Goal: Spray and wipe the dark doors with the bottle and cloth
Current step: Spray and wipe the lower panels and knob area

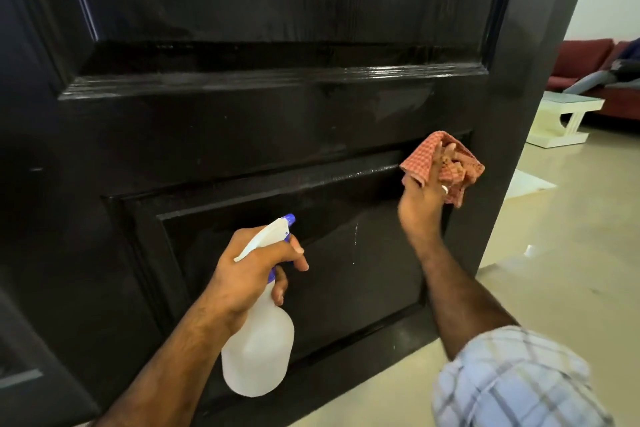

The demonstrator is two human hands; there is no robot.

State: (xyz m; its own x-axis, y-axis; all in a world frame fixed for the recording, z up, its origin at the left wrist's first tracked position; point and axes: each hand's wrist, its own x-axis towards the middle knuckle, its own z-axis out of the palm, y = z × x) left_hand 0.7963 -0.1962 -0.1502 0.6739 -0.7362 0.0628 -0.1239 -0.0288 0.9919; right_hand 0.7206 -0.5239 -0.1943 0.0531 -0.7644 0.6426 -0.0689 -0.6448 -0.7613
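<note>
Plaid sleeve [512,378] nearest, low rt. Left hand [254,274]: fingers curled round neck of spray bottle [258,347], forefinger out along trigger, blue nozzle aimed at lower panel of dark door [242,121]; white bottle body hangs below the fist, just off the door face. Right hand [424,198]: fingers bunched into red check cloth [450,166], gripping it, ring on one finger, cloth pressed at upper rt corner of lower panel. Wet sheen on panel mouldings, pale drip streak between the hands. Beyond door edge: beige floor [554,288], white low table [564,118], red sofa [588,59].
</note>
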